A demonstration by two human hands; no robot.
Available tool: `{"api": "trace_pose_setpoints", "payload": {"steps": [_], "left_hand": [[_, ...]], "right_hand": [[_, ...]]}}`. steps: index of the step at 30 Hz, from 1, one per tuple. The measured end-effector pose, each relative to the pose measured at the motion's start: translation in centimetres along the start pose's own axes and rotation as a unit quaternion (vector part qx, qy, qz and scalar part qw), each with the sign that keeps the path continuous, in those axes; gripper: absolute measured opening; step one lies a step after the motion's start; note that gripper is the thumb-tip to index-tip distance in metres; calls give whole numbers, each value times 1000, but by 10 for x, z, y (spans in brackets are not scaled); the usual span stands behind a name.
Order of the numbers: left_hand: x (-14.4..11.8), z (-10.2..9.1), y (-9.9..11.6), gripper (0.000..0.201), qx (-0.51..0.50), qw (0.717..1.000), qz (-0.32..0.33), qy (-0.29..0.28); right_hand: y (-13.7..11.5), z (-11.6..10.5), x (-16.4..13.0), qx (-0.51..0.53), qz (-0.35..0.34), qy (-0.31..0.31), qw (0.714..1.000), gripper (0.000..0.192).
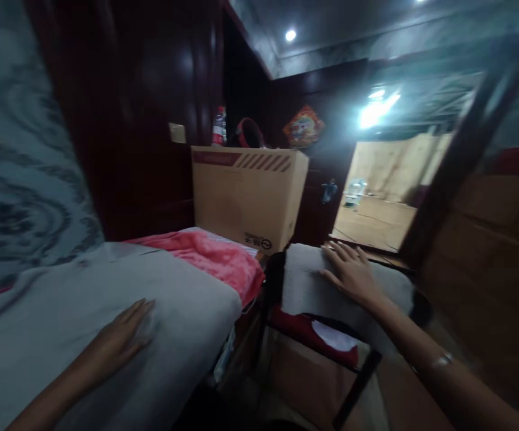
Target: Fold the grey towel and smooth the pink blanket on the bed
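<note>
My left hand (122,338) lies flat on the pale sheet (187,305) that covers the bed, its fingers stretched out and holding nothing. On the right, my right hand (349,272) rests with spread fingers over a white towel (304,281). The towel is draped across the top of a dark-framed chair (355,389). Below it, a red piece (295,326) of the chair shows, with a white patch (335,336) on it. A pink blanket (214,257) is bunched at the bed's far edge, between my two hands.
A large cardboard box (241,197) stands beyond the blanket, with a red-labelled bottle (218,127) above it. Behind it is a dark door (317,164) bearing a red diamond-shaped decoration (304,126). An open doorway (376,197) leads to a bright room. Stacked brown boxes (501,251) stand at right.
</note>
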State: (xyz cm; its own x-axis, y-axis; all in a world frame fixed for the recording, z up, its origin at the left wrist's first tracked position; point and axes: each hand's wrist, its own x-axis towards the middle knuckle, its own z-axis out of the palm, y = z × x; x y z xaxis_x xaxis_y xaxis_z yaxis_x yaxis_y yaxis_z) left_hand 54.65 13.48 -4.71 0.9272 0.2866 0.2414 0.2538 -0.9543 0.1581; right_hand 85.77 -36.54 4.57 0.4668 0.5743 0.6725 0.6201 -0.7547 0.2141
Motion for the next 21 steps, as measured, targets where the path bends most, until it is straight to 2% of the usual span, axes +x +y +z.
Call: {"api": "trace_pose_setpoints", "payload": {"steps": [2, 5, 7, 10, 13, 15, 18, 21], "left_hand": [[-45, -14, -23, 71, 33, 996, -86, -1], [-113, -38, -33, 68, 90, 967, -239, -26], [-150, -54, -29, 68, 109, 940, -321, -49], [-195, -75, -19, 71, 109, 910, -394, -72], [-236, -86, -16, 72, 114, 886, -444, -70], [-264, -86, -19, 72, 125, 867, -479, -63], [-297, -76, -23, 69, 140, 847, -511, -44], [-314, -65, -22, 66, 141, 848, -511, -25]], "right_hand": [[-24, 12, -1, 52, -23, 46, 997, 54], [-87, 39, -3, 165, -88, 70, 980, 50], [-148, 59, -4, 236, -148, 44, 959, 46], [-252, 76, -1, 314, -242, -21, 918, 45], [-347, 73, 11, 354, -308, -83, 879, 51], [-396, 67, 21, 361, -325, -110, 867, 55], [-444, 67, 26, 348, -323, -154, 867, 57], [-465, 83, 19, 319, -324, -213, 865, 57]]}}
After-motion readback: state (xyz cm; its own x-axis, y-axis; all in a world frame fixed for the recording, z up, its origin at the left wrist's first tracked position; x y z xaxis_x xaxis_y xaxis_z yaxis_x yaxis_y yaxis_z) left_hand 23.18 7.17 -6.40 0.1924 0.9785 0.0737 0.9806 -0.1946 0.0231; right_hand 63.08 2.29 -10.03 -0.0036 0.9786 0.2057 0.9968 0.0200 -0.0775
